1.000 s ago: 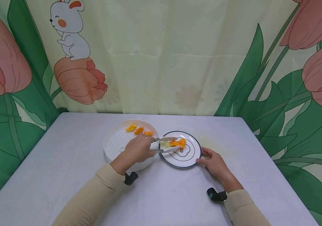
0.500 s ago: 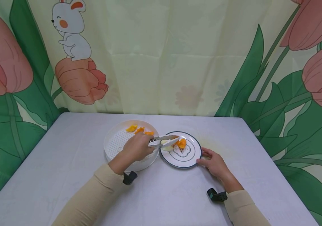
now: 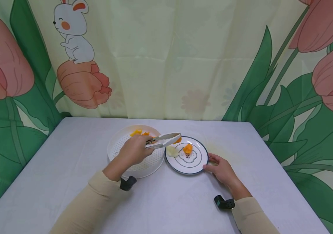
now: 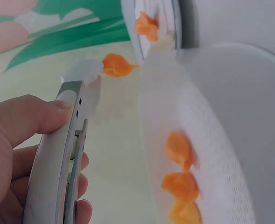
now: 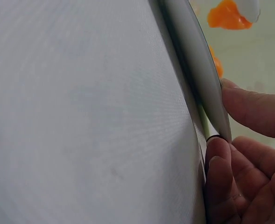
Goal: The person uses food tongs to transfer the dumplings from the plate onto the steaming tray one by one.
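My left hand (image 3: 131,152) grips metal tongs (image 4: 53,168) with white tips. Pinched at those tips is an orange, dumpling-shaped piece (image 4: 117,65), held in the air near the left edge of a white plate (image 3: 191,167) with a dark rim. On the plate lie another orange piece (image 3: 187,149) and a pale cream piece (image 3: 172,151). With thumb above and fingers below, my right hand (image 3: 224,170) pinches the plate's right edge. Under the left hand stands a round white perforated tray (image 3: 147,170); several orange and yellow pieces (image 4: 179,186) lie along its far side, partly hidden in the head view.
A white cloth covers the table (image 3: 172,204). Behind its far edge hangs a curtain (image 3: 154,81) printed with tulips and a rabbit. The tray and plate stand side by side, close together. A dark band with a small device (image 3: 224,202) sits on the right wrist.
The tongs have lifted one orange piece off the plate and moved left and up with it. The right hand and the plate have stayed in place.
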Available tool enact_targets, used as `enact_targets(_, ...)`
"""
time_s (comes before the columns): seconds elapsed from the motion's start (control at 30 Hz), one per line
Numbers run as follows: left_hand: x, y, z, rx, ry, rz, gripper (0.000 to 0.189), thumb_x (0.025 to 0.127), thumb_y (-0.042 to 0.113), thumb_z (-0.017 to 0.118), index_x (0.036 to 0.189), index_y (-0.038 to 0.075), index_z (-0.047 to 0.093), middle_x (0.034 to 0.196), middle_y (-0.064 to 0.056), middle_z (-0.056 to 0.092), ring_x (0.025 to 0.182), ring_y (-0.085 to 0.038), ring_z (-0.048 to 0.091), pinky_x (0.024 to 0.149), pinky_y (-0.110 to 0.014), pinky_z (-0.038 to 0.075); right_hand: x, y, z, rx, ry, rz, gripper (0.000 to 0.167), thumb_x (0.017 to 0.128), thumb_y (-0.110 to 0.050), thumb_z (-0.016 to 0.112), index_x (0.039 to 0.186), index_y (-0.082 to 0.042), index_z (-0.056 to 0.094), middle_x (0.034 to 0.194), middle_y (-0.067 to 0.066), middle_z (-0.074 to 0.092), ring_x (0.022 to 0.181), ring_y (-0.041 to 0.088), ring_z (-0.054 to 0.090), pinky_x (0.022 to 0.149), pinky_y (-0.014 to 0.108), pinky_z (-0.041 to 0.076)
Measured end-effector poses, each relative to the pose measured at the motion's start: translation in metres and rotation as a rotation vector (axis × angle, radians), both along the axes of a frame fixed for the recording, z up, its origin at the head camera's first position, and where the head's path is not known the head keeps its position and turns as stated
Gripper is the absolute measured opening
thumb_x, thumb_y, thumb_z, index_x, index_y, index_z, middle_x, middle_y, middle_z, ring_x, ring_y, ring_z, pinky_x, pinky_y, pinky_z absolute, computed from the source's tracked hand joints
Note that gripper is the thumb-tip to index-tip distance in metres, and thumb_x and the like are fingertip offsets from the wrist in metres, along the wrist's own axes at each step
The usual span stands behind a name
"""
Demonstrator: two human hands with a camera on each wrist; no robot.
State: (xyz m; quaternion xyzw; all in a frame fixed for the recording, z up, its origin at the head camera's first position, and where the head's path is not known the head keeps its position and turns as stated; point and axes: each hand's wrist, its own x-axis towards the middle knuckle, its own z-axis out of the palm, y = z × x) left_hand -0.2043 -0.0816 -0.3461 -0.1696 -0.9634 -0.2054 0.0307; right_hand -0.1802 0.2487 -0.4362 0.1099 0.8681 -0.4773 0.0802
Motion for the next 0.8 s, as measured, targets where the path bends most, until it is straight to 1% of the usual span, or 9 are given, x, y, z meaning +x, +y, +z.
enact_targets(0.1, 0.001, -0.010, 0.005, 0.024, -0.002, 0.031, 0.041, 0.086, 0.020, 0.078, 0.124, 0.005, 0.070, 0.103, -0.007, 0.070, 0.088, -0.023, 0.058, 0.075, -0.039, 0.051, -0.001, 0.000, 0.000, -0.001, -0.001, -0.001, 0.074, 0.090, -0.021, 0.076, 0.152, -0.006, 0.040, 0.147, 0.021, 0.048, 0.142, 0.041, 0.031, 0.112, 0.057, 0.026)
enact_targets(0.2, 0.001, -0.023, 0.008, 0.028, 0.034, 0.039, 0.041, 0.086, 0.019, 0.078, 0.124, 0.003, 0.070, 0.105, -0.010, 0.070, 0.093, -0.027, 0.060, 0.078, -0.043, 0.052, -0.002, 0.001, 0.000, 0.003, -0.001, 0.003, 0.074, 0.090, -0.022, 0.076, 0.152, -0.006, 0.040, 0.147, 0.021, 0.048, 0.142, 0.042, 0.031, 0.112, 0.057, 0.026)
enact_targets(0.3, 0.001, -0.036, 0.010, 0.033, 0.052, 0.053, 0.041, 0.087, 0.017, 0.077, 0.124, 0.002, 0.069, 0.105, -0.013, 0.070, 0.094, -0.029, 0.061, 0.077, -0.044, 0.052, -0.002, 0.001, 0.000, 0.001, -0.002, 0.005, 0.074, 0.090, -0.022, 0.076, 0.153, -0.007, 0.039, 0.147, 0.021, 0.048, 0.142, 0.041, 0.031, 0.112, 0.057, 0.027)
enact_targets(0.43, 0.003, -0.053, 0.013, 0.029, 0.019, 0.100, 0.044, 0.089, 0.017, 0.075, 0.128, 0.001, 0.066, 0.106, -0.015, 0.069, 0.092, -0.030, 0.059, 0.073, -0.042, 0.052, -0.001, 0.001, 0.002, 0.002, -0.001, 0.004, 0.074, 0.090, -0.022, 0.076, 0.152, -0.006, 0.039, 0.147, 0.021, 0.048, 0.142, 0.041, 0.031, 0.112, 0.057, 0.026)
enact_targets(0.53, 0.004, -0.064, 0.014, 0.020, 0.008, 0.125, 0.045, 0.089, 0.017, 0.074, 0.130, 0.000, 0.064, 0.107, -0.017, 0.068, 0.092, -0.031, 0.059, 0.073, -0.042, 0.052, -0.001, 0.000, 0.003, 0.007, 0.000, 0.005, 0.074, 0.090, -0.022, 0.076, 0.153, -0.006, 0.039, 0.147, 0.022, 0.048, 0.142, 0.042, 0.031, 0.112, 0.058, 0.025)
enact_targets(0.63, 0.005, -0.074, 0.014, 0.025, 0.008, 0.141, 0.045, 0.089, 0.016, 0.073, 0.129, -0.002, 0.064, 0.107, -0.018, 0.069, 0.093, -0.033, 0.059, 0.072, -0.043, 0.052, 0.000, 0.000, 0.004, 0.003, -0.003, 0.001, 0.074, 0.091, -0.021, 0.075, 0.153, -0.006, 0.039, 0.147, 0.022, 0.047, 0.142, 0.042, 0.031, 0.112, 0.058, 0.025)
enact_targets(0.8, 0.007, -0.090, 0.011, 0.012, -0.035, 0.188, 0.049, 0.090, 0.017, 0.073, 0.132, -0.003, 0.061, 0.112, -0.021, 0.067, 0.095, -0.034, 0.059, 0.073, -0.044, 0.052, -0.001, 0.000, 0.002, -0.001, -0.006, 0.002, 0.074, 0.090, -0.021, 0.075, 0.153, -0.006, 0.039, 0.147, 0.021, 0.047, 0.142, 0.041, 0.031, 0.112, 0.057, 0.025)
